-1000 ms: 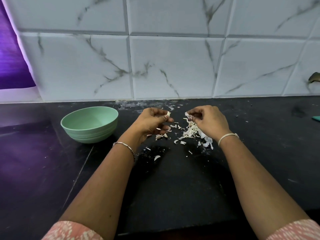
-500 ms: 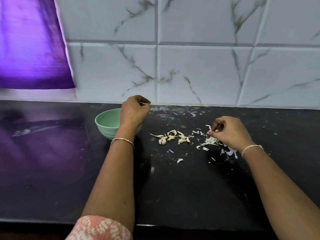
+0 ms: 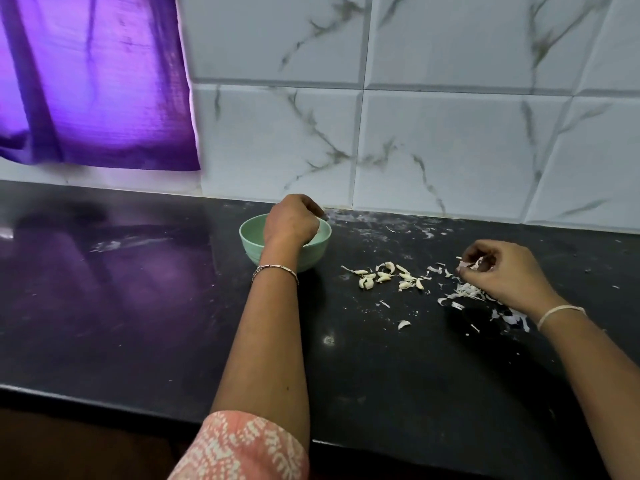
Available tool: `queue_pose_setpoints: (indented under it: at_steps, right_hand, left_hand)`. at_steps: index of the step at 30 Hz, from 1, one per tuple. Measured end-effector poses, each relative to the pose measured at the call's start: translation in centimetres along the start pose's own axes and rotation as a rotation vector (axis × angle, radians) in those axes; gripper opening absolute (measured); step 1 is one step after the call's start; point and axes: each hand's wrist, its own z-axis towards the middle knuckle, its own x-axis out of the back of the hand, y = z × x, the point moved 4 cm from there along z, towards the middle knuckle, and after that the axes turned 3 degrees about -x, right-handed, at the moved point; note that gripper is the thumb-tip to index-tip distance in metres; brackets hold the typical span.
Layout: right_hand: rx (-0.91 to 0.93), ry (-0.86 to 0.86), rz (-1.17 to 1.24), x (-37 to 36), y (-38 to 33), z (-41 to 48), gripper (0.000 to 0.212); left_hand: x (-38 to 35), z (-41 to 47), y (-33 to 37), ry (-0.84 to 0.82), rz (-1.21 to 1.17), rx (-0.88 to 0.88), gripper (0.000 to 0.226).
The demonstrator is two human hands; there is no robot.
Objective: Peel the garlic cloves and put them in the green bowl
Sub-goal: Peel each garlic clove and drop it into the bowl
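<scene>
The green bowl stands on the black counter near the tiled wall. My left hand hovers over its right half with the fingers curled downward. The back of the hand hides the fingertips and whatever they hold. A cluster of several pale garlic cloves lies on the counter between my hands. My right hand is at the right, and its thumb and fingers pinch a scrap of garlic skin. Just below that hand lies a heap of white peels.
The black counter runs left to right, and its front edge is close to me. Stray peel bits dot the middle. A purple curtain hangs at the back left against the marble-tiled wall.
My left hand moved from the clove pile leftward and now sits over the bowl. My right hand stayed by the peels, still pinching skin. The view has turned left.
</scene>
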Motion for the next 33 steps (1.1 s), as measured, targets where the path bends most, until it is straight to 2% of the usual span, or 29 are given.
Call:
queue_pose_setpoints:
  at_steps: [5,11,13,16,19,25,29,31,33]
  right_hand:
    - [0.014,-0.024,0.034,-0.6,0.2,0.2,0.021]
    - [-0.044,-0.034,0.092,-0.9,0.8,0.4,0.022]
    - [-0.074,-0.023,0.138,-0.9,1.1,0.4,0.02]
    - [-0.06,0.031,0.07,-0.3,0.9,0.4,0.004]
    - [-0.045,0.066,-0.014,0.3,0.9,0.5,0.022]
    - [-0.111,0.12,-0.016,1.4,1.0,0.3,0.02]
    - [-0.148,0.096,0.087,1.3,1.9,0.5,0.009]
    - [-0.199,0.022,0.257,1.0,2.1,0.7,0.008]
    - [-0.32,-0.081,0.59,0.7,1.8,0.5,0.015]
  left_hand:
    - [0.0,0.5,-0.5,0.049,-0.067,0.014,0.02]
    - [-0.2,0.6,-0.3,0.056,-0.081,-0.008,0.021]
    - [-0.1,0.3,0.4,0.082,-0.086,-0.046,0.014]
    - [-0.3,-0.2,1.9,0.138,-0.092,-0.147,0.015]
    - [-1.4,-1.2,4.1,0.162,-0.088,-0.276,0.016]
    - [-5.9,-3.5,7.3,-0.035,-0.024,-0.522,0.017]
    - [-8.0,-3.9,6.8,-0.201,0.085,-0.549,0.022]
    - [-8.9,-4.1,6.5,-0.252,0.109,-0.542,0.025]
    - [-10.0,-4.7,6.7,-0.277,0.07,-0.534,0.027]
